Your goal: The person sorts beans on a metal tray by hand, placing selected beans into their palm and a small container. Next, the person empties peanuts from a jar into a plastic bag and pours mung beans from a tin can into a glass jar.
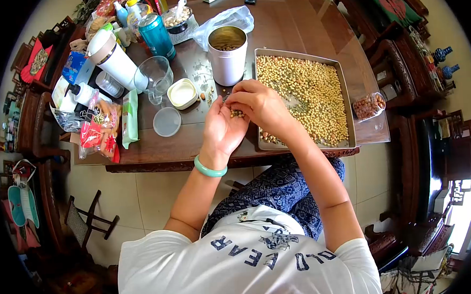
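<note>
My left hand (223, 127) is turned palm up and cupped, with a small pile of mixed beans (237, 114) in it; a green bangle circles that wrist. Over the palm, my right hand (261, 104) has its fingers pinched together at the beans, and what lies between its fingertips is hidden. Just right of my hands is a rectangular metal tray (303, 147) spread with yellow soybeans (318, 95) and some darker green beans. Beyond my fingers stands a tall white can (229, 65), partly filled with small dark grains or beans.
To the left are a small cream tub (182, 94), a clear lid (167, 122), a glass pitcher (154, 76), a white thermos (111, 55), a teal can (157, 36) and snack bags (100, 130). A jar of reddish nuts (370, 106) lies right of the tray. Loose beans dot the table.
</note>
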`<action>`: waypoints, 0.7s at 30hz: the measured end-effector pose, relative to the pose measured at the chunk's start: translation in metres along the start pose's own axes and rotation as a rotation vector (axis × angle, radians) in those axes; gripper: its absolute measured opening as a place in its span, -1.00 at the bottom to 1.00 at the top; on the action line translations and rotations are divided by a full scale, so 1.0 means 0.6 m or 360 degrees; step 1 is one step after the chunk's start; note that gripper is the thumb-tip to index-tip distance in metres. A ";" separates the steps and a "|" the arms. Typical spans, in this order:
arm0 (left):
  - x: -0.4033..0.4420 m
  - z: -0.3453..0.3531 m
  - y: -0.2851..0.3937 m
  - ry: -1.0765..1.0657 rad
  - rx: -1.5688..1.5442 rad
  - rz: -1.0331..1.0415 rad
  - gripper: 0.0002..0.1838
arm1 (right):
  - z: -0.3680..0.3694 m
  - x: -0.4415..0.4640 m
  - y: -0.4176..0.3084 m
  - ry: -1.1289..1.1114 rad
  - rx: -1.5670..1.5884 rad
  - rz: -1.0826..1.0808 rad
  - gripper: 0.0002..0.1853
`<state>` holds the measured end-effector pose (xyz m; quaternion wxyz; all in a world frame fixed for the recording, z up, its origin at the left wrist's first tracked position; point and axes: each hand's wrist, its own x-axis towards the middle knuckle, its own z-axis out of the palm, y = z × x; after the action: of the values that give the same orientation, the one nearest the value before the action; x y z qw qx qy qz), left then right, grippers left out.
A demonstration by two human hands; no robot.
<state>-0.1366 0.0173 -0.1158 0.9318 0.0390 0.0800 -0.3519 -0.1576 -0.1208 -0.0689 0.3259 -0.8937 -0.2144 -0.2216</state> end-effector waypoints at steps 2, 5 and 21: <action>0.006 -0.022 0.005 -0.0191 -0.0113 -0.0098 -0.53 | 0.002 -0.002 0.002 -0.0025 0.0046 0.0048 -0.87; 0.005 -0.019 0.007 -0.0237 -0.0139 -0.0165 -0.47 | 0.003 -0.003 0.005 -0.0063 0.0051 0.0078 -0.88; 0.003 0.008 0.003 -0.0209 -0.0020 -0.0079 -0.38 | -0.006 0.000 -0.005 0.0064 0.0362 0.0337 -0.85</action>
<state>-0.1333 0.0171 -0.1114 0.9263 0.0079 0.0217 -0.3760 -0.1599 -0.1213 -0.0648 0.4507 -0.8640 -0.1361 -0.1782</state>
